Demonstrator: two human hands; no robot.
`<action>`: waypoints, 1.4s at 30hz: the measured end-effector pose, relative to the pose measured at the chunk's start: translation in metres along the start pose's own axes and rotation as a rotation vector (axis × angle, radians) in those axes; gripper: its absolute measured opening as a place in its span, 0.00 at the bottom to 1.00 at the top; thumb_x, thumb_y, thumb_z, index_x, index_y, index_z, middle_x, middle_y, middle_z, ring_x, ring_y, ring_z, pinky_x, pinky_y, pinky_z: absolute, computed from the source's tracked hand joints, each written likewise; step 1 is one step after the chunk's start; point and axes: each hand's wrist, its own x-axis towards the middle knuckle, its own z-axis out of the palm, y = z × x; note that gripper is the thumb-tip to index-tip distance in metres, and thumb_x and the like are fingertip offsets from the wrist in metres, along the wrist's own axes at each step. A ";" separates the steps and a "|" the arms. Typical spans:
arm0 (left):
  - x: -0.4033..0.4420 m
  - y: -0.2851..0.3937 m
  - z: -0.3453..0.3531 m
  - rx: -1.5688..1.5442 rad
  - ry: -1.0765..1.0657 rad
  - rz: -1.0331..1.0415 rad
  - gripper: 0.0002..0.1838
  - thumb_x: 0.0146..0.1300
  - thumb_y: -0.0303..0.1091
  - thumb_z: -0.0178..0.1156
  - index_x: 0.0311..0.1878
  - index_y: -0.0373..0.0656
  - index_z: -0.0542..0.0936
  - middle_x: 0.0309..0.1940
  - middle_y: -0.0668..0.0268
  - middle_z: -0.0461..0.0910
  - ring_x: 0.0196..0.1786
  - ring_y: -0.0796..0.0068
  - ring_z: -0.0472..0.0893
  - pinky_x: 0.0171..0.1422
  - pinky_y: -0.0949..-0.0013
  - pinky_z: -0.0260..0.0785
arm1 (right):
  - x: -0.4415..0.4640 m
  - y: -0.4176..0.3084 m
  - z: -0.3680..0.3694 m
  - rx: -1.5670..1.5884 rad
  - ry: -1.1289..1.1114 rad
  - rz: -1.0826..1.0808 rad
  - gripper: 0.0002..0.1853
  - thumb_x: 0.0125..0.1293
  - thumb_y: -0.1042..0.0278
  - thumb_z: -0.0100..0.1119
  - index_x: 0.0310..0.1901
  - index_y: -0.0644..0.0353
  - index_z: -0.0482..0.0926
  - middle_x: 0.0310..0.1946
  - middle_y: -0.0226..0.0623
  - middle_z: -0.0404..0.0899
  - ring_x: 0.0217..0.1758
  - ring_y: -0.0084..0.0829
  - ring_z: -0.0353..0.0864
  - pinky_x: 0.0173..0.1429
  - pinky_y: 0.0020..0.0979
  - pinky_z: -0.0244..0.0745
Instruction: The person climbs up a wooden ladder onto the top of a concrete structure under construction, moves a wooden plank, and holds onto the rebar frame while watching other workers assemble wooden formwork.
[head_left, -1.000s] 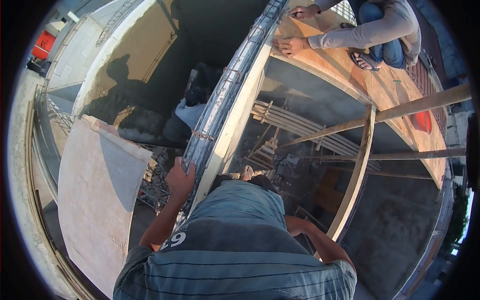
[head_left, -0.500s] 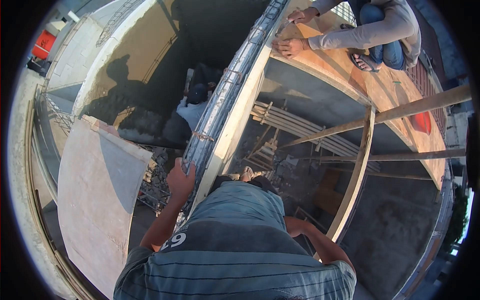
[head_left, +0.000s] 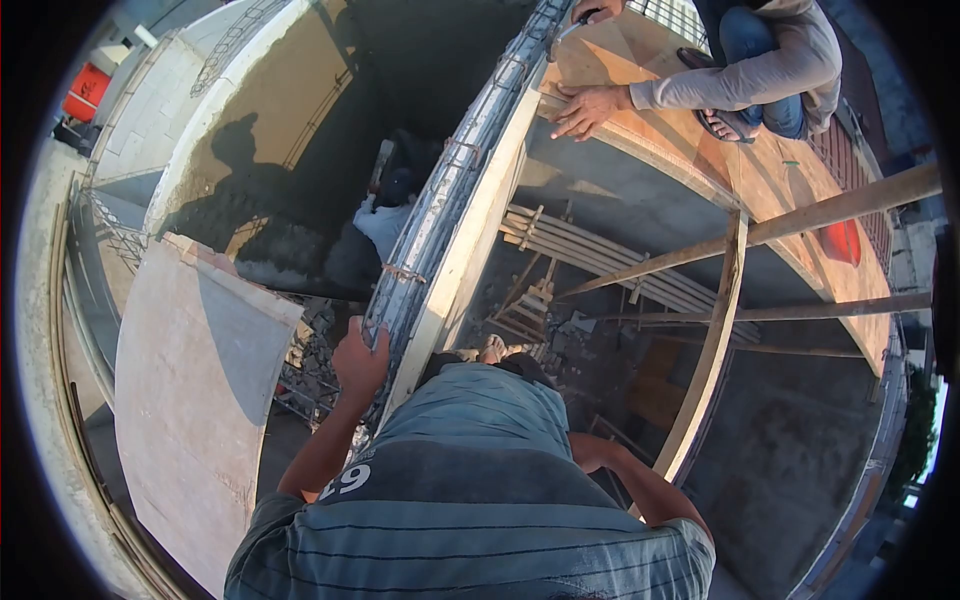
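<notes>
One hand, the left [head_left: 360,360], curls its fingers onto a rebar-laced beam [head_left: 447,190] (the right hand is hidden, its fingers I cannot tell) beside a pale plank [head_left: 474,235] running toward a co-worker's spread hand [head_left: 592,108] at the plywood [head_left: 645,65].

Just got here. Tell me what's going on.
The camera wearer's left hand is on the steel-barred beam; the right hand is out of sight. Ahead to the right, a co-worker crouches on a plywood sheet, one hand spread at its edge, the other hand holding a tool I can't make out clearly. Another person is lower down, on the beam's left side, partly hidden by it.
</notes>
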 end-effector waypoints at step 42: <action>0.002 -0.001 0.002 -0.022 -0.001 0.007 0.17 0.72 0.50 0.66 0.49 0.45 0.80 0.28 0.54 0.85 0.34 0.43 0.87 0.40 0.44 0.76 | 0.001 -0.017 -0.010 -0.009 -0.035 0.088 0.45 0.43 0.64 0.86 0.67 0.65 0.81 0.63 0.57 0.85 0.69 0.56 0.82 0.72 0.45 0.76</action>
